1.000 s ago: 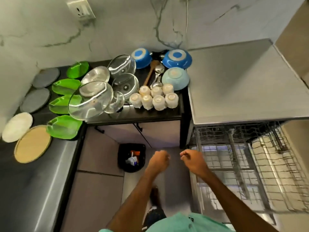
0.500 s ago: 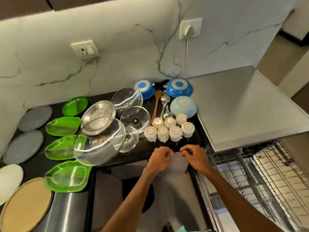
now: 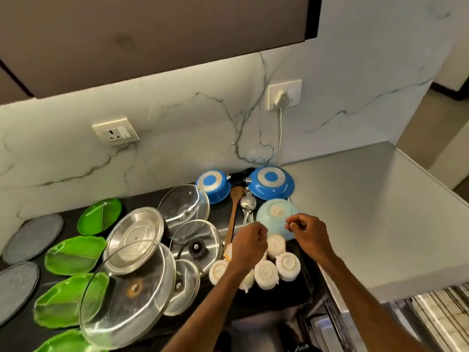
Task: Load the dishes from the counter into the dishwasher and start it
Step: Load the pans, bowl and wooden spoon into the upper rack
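Several upturned white cups (image 3: 288,265) stand in a cluster near the front of the black counter (image 3: 276,293). Behind them sits an upturned light blue bowl (image 3: 272,212). My left hand (image 3: 250,246) hovers over the cups with curled fingers and covers some of them; I see nothing held in it. My right hand (image 3: 307,232), fingers also curled and thumb close to the forefinger, is over the bowl's near edge and holds nothing. The dishwasher's wire rack (image 3: 441,308) shows at the lower right.
Two blue pans (image 3: 271,182) lie upturned at the back, with a wooden spoon (image 3: 234,207) and metal spoons (image 3: 247,204) in front. Glass and steel lids (image 3: 134,235) overlap at the left, beside green plates (image 3: 74,254) and grey plates (image 3: 33,237). A steel worktop (image 3: 368,212) extends right.
Both hands have risen from beside the dishwasher, up past the counter's front edge, to above the cups and bowl. The view has tilted up towards the wall.
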The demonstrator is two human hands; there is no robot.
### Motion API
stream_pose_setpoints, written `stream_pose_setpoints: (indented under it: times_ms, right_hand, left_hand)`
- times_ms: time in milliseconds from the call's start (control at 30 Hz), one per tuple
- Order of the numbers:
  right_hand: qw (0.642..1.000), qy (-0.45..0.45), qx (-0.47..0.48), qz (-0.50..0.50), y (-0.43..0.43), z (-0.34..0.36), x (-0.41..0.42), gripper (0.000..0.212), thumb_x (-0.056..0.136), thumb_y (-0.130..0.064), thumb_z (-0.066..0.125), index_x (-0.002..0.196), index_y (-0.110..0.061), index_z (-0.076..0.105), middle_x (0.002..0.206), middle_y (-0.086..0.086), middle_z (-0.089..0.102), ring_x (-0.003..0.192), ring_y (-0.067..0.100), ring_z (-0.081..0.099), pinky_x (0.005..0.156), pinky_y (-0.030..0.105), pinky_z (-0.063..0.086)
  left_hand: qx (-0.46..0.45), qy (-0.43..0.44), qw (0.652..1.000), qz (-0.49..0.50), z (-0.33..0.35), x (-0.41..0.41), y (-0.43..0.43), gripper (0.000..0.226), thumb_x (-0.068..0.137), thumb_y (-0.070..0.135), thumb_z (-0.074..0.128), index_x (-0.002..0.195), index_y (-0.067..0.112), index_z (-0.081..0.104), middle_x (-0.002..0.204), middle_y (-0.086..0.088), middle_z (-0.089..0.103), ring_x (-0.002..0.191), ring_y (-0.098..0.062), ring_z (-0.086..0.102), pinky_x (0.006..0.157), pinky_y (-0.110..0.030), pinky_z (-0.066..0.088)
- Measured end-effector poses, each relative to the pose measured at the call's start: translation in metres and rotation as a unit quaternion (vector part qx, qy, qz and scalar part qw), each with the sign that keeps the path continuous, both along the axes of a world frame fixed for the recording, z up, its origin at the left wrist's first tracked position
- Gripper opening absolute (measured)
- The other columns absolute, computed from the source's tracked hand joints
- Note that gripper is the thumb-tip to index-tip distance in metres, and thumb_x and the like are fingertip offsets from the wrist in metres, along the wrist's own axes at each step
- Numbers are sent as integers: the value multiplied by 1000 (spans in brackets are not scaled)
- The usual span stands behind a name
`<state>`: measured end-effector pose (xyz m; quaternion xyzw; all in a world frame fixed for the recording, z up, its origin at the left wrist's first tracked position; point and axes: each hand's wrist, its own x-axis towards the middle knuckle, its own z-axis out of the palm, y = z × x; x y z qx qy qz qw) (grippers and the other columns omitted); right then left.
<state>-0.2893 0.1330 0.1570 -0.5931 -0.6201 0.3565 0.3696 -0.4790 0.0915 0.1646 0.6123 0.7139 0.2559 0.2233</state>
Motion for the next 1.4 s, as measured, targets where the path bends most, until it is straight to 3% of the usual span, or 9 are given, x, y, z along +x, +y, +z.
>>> stream_pose_setpoints:
  times_ms: [133,300,433,667,800,1000,1200,1400]
  right_hand:
    - [999,-11,-37,8,51,-14,6,16,86,-3,69,86,-18,75,86,-3,77,83,12,73,84,33,59]
    - [996,-26,-71,48,96,-20,1,14,87,-8,69,90,-20,75,91,-6,76,89,9,71,88,32,58]
    - [994,-24,-81,67,115,-20,-14,13,87,-9,70,93,-20,75,92,-6,76,92,11,71,91,31,56]
    - [992,-9,-85,93,126,-12,-46,12,88,-6,70,96,-14,75,92,-3,76,90,8,70,86,21,53]
    - [990,-4,-84,113,127,-8,-65,13,88,-3,70,98,-12,74,91,-1,75,88,9,71,85,23,56]
    - [989,-25,-71,124,132,-5,-93,14,86,-4,71,97,-12,74,88,-3,75,82,5,70,80,21,57]
    - [987,-42,-72,136,134,-7,-118,14,85,-8,74,97,-16,75,88,-4,74,84,9,70,77,27,59]
    - [983,-70,-69,156,142,-5,-136,13,86,-12,76,97,-18,74,85,-7,71,80,8,68,73,27,60]
  left_hand:
    - [-70,10,997,6,-5,-3,51,24,87,22,51,98,24,72,97,7,74,89,-11,68,76,-33,58]
    - [-95,19,995,11,2,-3,87,20,87,23,53,95,23,71,96,5,74,86,-12,67,73,-30,56]
    - [-84,34,996,10,11,-9,102,24,89,18,53,97,18,76,97,2,76,81,-10,68,69,-24,54]
    - [-88,38,995,37,20,-32,121,27,87,23,48,95,20,74,95,6,74,82,-12,68,74,-39,62]
    - [-76,30,996,37,22,-49,122,21,93,21,52,95,17,73,92,5,74,76,-8,67,70,-34,61]
    - [-63,48,996,41,37,-74,132,21,91,18,50,72,19,59,69,4,61,63,-14,59,60,-36,56]
    - [-60,56,992,93,34,-99,140,30,84,28,43,82,15,70,81,-2,72,77,-25,68,69,-39,58]
    - [-50,82,990,105,30,-121,150,23,88,17,49,89,11,71,82,-7,70,78,-28,66,65,-35,51]
